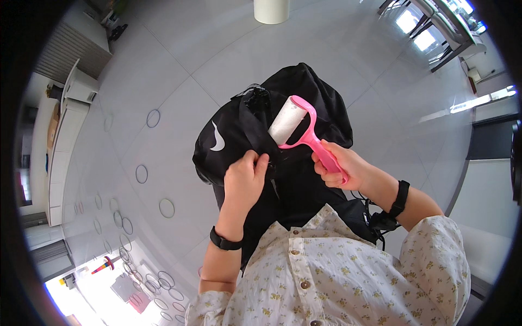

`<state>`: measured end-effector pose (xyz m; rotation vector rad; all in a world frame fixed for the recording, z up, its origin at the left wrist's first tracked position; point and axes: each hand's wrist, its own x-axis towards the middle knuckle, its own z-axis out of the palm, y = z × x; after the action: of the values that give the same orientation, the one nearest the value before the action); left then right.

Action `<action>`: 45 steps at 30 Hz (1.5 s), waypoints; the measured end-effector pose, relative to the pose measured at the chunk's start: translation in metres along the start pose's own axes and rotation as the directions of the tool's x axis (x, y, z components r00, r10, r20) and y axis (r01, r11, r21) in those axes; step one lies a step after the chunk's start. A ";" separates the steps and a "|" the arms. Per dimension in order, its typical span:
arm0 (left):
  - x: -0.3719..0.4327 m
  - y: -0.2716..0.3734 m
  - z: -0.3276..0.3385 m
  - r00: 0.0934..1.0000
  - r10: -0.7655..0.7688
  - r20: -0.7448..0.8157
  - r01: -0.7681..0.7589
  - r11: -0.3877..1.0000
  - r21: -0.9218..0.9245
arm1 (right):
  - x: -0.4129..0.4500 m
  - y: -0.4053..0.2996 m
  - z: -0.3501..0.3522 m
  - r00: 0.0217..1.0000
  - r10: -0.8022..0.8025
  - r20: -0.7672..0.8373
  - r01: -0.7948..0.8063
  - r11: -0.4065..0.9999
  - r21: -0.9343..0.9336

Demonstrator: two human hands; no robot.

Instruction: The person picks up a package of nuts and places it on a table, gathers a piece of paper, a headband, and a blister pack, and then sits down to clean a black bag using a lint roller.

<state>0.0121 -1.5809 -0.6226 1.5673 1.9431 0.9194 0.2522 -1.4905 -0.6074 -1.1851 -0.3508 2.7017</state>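
My right hand [342,165] grips the pink handle of a lint roller [287,121], whose white sticky cylinder points up and to the left. The cylinder lies over a black fabric item [228,150], perhaps a garment or a bag, bunched before me. A white curved mark shows on its left side. Whether the roller presses on the cloth, I cannot tell. My left hand [246,175] pinches a black strip or fold of this fabric just left of the roller, its fingertips partly hidden. Creased, glossy black material [257,100] shows near the top of the strip.
Grey tiles [171,93] cover the floor. A white cylindrical bin [271,11] stands ahead. Several thin rings [166,208] lie on the left, with a rainbow-coloured cone [104,265] at lower left. White cabinets [67,150] line the left; a table [456,24] with chairs stands far right.
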 end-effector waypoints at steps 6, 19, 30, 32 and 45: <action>0.057 0.021 -0.001 0.985 -0.118 -0.124 0.136 0.980 0.145 | 0.002 0.015 -0.004 0.997 -0.017 -0.078 0.014 0.999 -0.037; 0.082 0.027 -0.018 0.895 -0.370 0.251 0.154 0.783 0.603 | -0.002 0.023 0.001 0.989 -0.120 -0.092 0.103 0.980 -0.169; 0.019 -0.011 -0.004 0.732 -0.474 0.489 0.654 0.690 -0.309 | -0.009 0.020 0.005 0.985 -0.141 -0.097 0.115 0.965 -0.235; 0.008 -0.015 -0.002 0.735 -0.474 0.486 0.677 0.557 -0.481 | -0.009 0.021 0.004 0.985 -0.155 -0.076 0.132 0.961 -0.244; -0.031 -0.027 0.021 0.880 -0.327 0.344 0.284 -0.219 -0.934 | -0.008 0.032 0.011 0.955 -0.244 -0.169 0.191 0.941 -0.279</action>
<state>0.0170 -1.6100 -0.6583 0.0054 0.7690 1.5611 0.2472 -1.5250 -0.6038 -1.3815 -0.7763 2.3719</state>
